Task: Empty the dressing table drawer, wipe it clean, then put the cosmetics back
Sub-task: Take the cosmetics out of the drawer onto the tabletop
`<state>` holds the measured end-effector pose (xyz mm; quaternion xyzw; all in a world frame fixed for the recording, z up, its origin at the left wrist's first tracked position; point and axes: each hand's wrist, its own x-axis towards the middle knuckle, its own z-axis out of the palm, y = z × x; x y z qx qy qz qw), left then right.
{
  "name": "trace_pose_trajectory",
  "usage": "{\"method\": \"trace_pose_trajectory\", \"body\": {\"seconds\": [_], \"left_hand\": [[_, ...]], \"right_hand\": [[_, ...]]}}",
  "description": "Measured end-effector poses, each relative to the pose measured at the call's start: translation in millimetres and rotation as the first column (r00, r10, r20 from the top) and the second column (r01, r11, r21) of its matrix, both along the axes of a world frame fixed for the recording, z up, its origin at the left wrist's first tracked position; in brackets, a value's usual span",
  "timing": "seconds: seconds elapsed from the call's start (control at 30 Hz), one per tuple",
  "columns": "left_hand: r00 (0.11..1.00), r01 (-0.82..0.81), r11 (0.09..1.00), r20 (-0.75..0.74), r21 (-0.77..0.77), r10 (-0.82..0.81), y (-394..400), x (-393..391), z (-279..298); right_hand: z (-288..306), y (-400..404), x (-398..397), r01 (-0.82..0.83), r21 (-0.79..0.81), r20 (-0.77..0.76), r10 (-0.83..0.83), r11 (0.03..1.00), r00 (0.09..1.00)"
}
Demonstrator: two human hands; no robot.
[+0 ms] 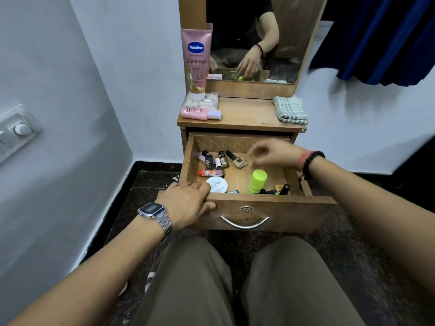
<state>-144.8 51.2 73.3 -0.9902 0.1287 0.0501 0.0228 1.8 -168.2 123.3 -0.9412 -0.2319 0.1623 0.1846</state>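
Drawer point(244, 203) pulled open, cosmetics inside; left hand point(186, 204) fingers clamp front rim; right hand point(270, 154) blurred above back right, fingers loosely curled, empty; nail polish point(236, 159) just left below, neck pointing back-left; right hand nearer; cloth point(290, 110) on tabletop

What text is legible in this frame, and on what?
"Vaseline" and "Gluta-Hya": on the pink tube standing on the dressing table top.
"10X": low on the same tube; its other small print is unreadable.
"NAIL POLISH": partly readable on the round white lid in the drawer; the rest is too blurred.
Small pink bottle, orange tube, watch display: too small or blurred.
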Motion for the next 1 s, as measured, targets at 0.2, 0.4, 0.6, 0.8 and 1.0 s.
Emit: {"method": "trace_pose_trajectory", "body": {"seconds": [0.2,0.4,0.6,0.8,1.0], "left_hand": [[0.999,0.027,1.000,0.023,0.007,-0.027,-7,0,-1],[0.997,0.037,0.999,0.068,-0.003,-0.037,-5,0,-6],[0.996,0.040,0.999,0.084,-0.023,-0.038,-6,0,-6],[0.987,0.066,0.998,0.146,-0.008,-0.064,-4,2,-12],[0.968,0.097,0.994,0.238,-0.048,-0.083,-2,2,-16]], "right_hand": [[-24,-2,-13,-0.031,-0.189,0.043,0.040,0.981,0.998],[-4,6,0,0.014,-0.082,0.134,-0.003,0.997,0.991],[52,19,53,0.136,0.299,0.298,-0.228,0.945,0.927],[65,62,108,0.186,0.405,0.375,-0.349,0.895,0.859],[43,100,146,0.221,0.459,0.336,-0.398,0.861,0.854]]}}
